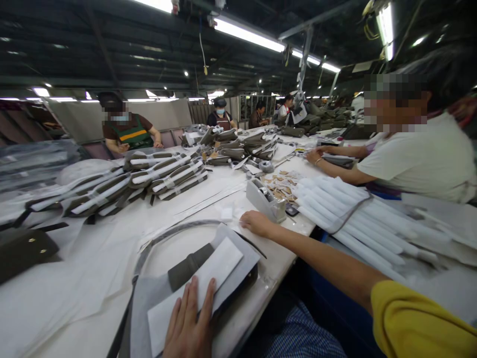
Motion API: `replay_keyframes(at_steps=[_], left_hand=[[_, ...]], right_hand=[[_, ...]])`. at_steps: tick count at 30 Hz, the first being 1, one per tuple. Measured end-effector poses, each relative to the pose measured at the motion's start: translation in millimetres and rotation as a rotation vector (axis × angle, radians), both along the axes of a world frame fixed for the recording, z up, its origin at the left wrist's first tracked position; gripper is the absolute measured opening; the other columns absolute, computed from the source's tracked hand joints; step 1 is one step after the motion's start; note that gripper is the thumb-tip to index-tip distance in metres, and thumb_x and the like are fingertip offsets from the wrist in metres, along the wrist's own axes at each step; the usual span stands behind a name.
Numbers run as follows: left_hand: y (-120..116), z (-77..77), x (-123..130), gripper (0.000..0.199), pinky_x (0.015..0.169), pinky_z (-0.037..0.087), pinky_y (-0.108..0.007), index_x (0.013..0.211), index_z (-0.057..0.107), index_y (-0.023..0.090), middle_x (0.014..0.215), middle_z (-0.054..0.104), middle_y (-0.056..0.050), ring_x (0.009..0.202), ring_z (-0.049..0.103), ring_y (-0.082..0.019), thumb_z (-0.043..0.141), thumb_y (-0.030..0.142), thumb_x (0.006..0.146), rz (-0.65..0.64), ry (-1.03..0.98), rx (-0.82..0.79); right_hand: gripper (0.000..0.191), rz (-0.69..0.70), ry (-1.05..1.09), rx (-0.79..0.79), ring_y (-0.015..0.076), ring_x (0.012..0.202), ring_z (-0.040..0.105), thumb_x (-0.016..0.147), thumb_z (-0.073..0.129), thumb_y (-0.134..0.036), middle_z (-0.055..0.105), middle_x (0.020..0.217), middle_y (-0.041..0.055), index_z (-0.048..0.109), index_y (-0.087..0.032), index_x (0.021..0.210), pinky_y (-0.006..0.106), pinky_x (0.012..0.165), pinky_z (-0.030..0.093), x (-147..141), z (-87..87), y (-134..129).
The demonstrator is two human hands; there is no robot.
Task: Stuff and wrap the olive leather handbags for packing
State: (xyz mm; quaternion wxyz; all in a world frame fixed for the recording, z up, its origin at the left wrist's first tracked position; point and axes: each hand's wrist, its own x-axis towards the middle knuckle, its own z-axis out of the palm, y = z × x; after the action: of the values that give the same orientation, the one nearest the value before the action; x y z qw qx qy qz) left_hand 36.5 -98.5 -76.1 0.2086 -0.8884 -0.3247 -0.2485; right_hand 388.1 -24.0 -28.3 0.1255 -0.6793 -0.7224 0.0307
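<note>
A dark olive bag (190,266) with a wrapped, curved handle (167,231) lies on the table before me, partly covered by grey tissue paper (139,308). Across the paper runs a flat white padding strip (223,261). My left hand (192,323) rests on that strip, palm down with fingers stretched out. Farther ahead, my right hand (257,222) is low over the table beside the grey tape dispenser (266,201). Its fingers are curled together, and whatever they hold is hidden. A small white square (226,214) lies just left of it.
Wrapped olive bags (149,181) are piled at left, with more stacked beyond. A bundle of white foam tubes (346,219) lies at right, near brown scraps (281,184). A co-worker in a white top (421,154) works at right; other people sit across the table.
</note>
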Motion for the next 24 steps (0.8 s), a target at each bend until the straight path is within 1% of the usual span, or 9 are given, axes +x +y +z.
replay_keyframes(at_steps=[3,5,7,10,12,16,19,21,24], left_hand=[[4,4.7,1,0.069,0.105,0.047,-0.044,0.156,0.021,0.027,0.155,0.037,-0.016,0.133,0.05,-0.031,0.044,0.008,0.093,-0.003,-0.017,-0.039],[4,8.3,2,0.067,0.107,0.045,-0.045,0.155,0.023,0.027,0.157,0.034,-0.015,0.136,0.047,-0.03,0.045,0.01,0.094,0.018,-0.028,-0.073],[3,10.9,3,0.065,0.109,0.044,-0.046,0.155,0.026,0.026,0.157,0.033,-0.016,0.138,0.045,-0.03,0.047,0.012,0.094,0.029,-0.02,-0.096],[0,12.6,3,0.065,0.109,0.043,-0.047,0.153,0.03,0.025,0.157,0.034,-0.018,0.139,0.043,-0.031,0.051,0.011,0.093,0.05,0.007,-0.127],[-3,14.2,3,0.066,0.11,0.043,-0.047,0.152,0.032,0.025,0.156,0.034,-0.018,0.139,0.043,-0.031,0.052,0.01,0.092,0.06,0.019,-0.145],[-8,19.5,7,0.064,0.112,0.04,-0.047,0.15,0.038,0.025,0.156,0.034,-0.018,0.141,0.04,-0.03,0.054,0.008,0.091,0.1,0.034,-0.191],[-8,21.4,7,0.06,0.112,0.041,-0.047,0.149,0.039,0.024,0.156,0.034,-0.019,0.141,0.039,-0.031,0.055,0.012,0.093,0.1,0.041,-0.199],[-8,21.2,6,0.06,0.11,0.042,-0.048,0.151,0.036,0.024,0.156,0.033,-0.019,0.141,0.039,-0.031,0.053,0.015,0.094,0.074,0.038,-0.192],[-7,19.7,4,0.062,0.11,0.041,-0.05,0.154,0.028,0.026,0.158,0.031,-0.017,0.141,0.04,-0.031,0.048,0.015,0.096,0.04,0.006,-0.189]], right_hand=[[0.028,-0.02,0.038,0.046,0.024,0.106,0.067,0.092,0.062,-0.03,0.073,0.112,0.0107,0.071,-0.019,0.116,0.035,0.094,0.051,4,1.6,-14],[0.041,-0.022,0.073,0.104,0.0264,0.116,0.063,0.092,0.061,-0.032,0.067,0.125,0.0139,0.062,-0.017,0.13,0.04,0.1,0.049,3,4.4,-26],[0.046,0.003,0.109,0.159,0.0273,0.124,0.057,0.093,0.059,-0.032,0.062,0.134,0.0149,0.057,-0.017,0.136,0.043,0.106,0.045,-2,7.2,-38],[0.033,0.071,0.222,0.241,0.0241,0.118,0.061,0.097,0.051,-0.03,0.067,0.126,0.0109,0.065,-0.019,0.124,0.041,0.106,0.045,-11,9.0,-61],[0.031,0.063,0.327,0.263,0.0226,0.11,0.066,0.098,0.048,-0.032,0.071,0.118,0.0084,0.069,-0.02,0.116,0.039,0.101,0.049,-17,8.3,-77],[0.036,-0.015,0.518,0.088,0.0205,0.087,0.073,0.098,0.046,-0.039,0.076,0.101,0.0052,0.069,-0.022,0.119,0.034,0.083,0.058,-26,4.4,-98],[0.039,0.038,0.655,-0.064,0.0177,0.071,0.072,0.099,0.042,-0.04,0.077,0.089,0.0025,0.068,-0.023,0.122,0.029,0.067,0.059,-31,3.5,-105],[0.037,0.043,0.624,-0.065,0.0177,0.072,0.073,0.097,0.044,-0.036,0.077,0.088,0.0022,0.068,-0.023,0.121,0.029,0.069,0.059,-31,5.8,-111],[0.03,-0.026,0.379,0.103,0.0204,0.091,0.072,0.096,0.05,-0.032,0.077,0.102,0.0054,0.07,-0.021,0.115,0.033,0.087,0.055,-18,13.0,-125]])
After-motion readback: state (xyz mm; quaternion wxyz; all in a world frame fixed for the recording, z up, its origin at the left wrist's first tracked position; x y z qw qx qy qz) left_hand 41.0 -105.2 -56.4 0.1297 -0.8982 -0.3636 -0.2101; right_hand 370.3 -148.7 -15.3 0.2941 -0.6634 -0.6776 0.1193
